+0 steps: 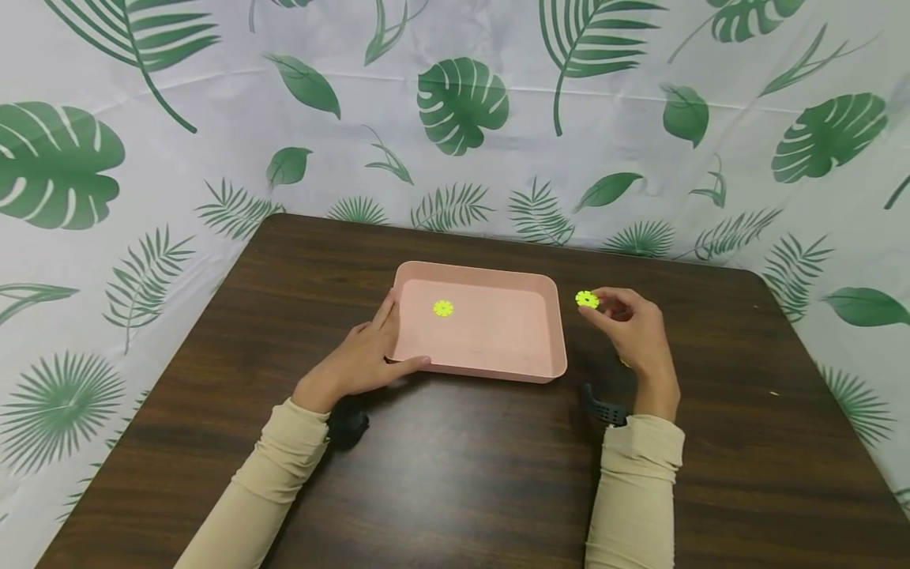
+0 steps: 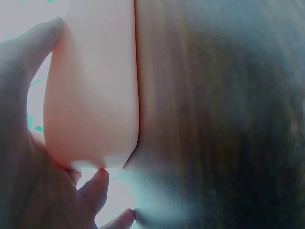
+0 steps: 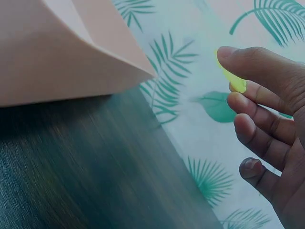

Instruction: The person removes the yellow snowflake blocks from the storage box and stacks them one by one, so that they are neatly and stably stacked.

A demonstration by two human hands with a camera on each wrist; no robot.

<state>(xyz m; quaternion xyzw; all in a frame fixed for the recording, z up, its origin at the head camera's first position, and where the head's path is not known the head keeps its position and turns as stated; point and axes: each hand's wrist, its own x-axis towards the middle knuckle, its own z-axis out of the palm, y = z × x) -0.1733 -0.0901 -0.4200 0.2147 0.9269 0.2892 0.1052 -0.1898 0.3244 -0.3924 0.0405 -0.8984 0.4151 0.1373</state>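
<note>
A shallow pink rectangular tray (image 1: 498,363) lies on the table, and one yellow-green notched disc (image 1: 443,308) is on its floor, toward the left. My left hand (image 1: 366,354) rests at the tray's front left corner. Its straight fingers lie along the left side and the thumb reaches along the front rim. To the right of the tray, my right hand (image 1: 637,328) pinches a second yellow-green notched disc (image 1: 587,299) between thumb and fingers, above the table. The right wrist view shows this disc (image 3: 232,78) nearly edge-on, the other fingers loosely bent.
A dark wood-grain table (image 1: 455,474) bears everything. Something small and yellow (image 1: 623,361) peeks out beside the right wrist, mostly hidden. A tiny pale scrap (image 1: 773,393) lies farther right. A leaf-printed white cloth (image 1: 384,103) hangs behind the table.
</note>
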